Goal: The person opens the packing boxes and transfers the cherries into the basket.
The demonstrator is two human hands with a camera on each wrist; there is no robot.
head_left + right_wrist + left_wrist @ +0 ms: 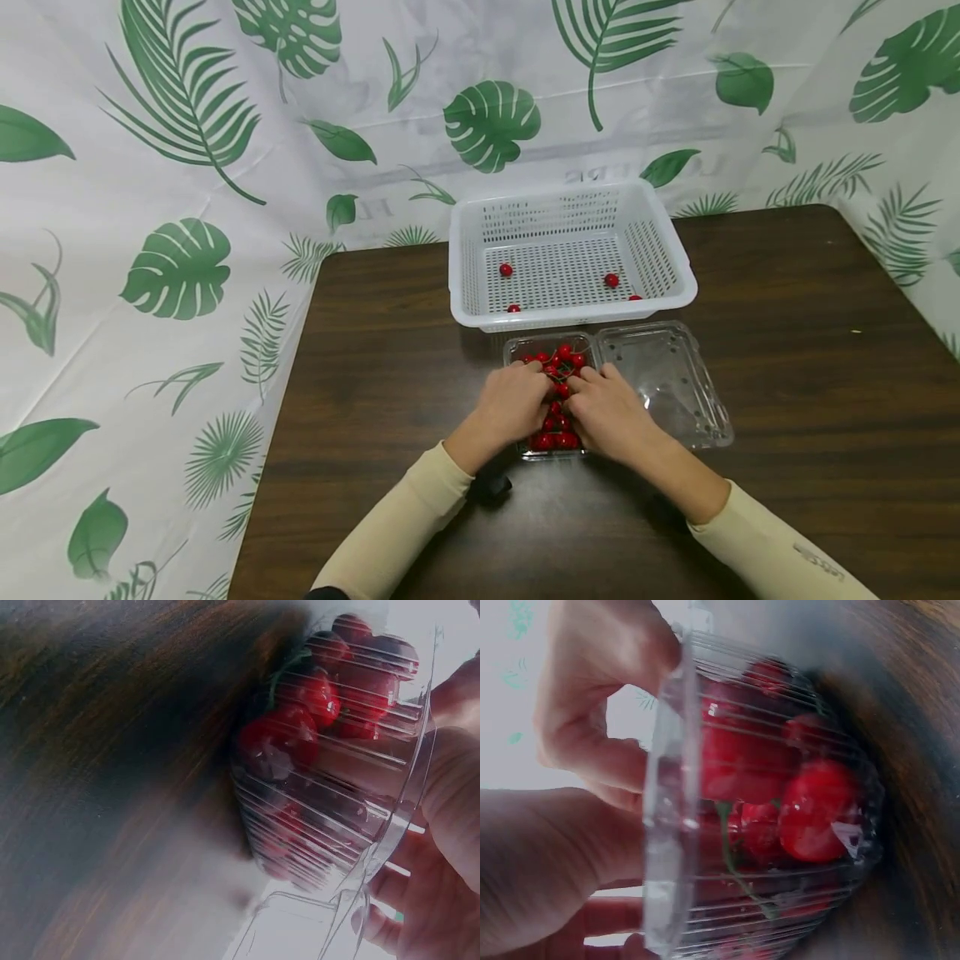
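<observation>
Both hands reach into the open clear clamshell punnet [551, 392] of cherries [558, 362] on the bench [375, 350] — left hand [512, 406] and right hand [609, 410] with fingers curled among the fruit, though whether either pinches a cherry I cannot tell. Tangled stems could drag extra cherries out — or tip the light punnet short of the white basket [570, 312].

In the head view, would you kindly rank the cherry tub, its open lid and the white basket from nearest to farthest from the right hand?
1. Cherry tub: under the right hand, whose fingers reach into it.
2. Open lid: just to that hand's right, lying flat on the table.
3. White basket: beyond the tub, toward the table's far edge.
</observation>
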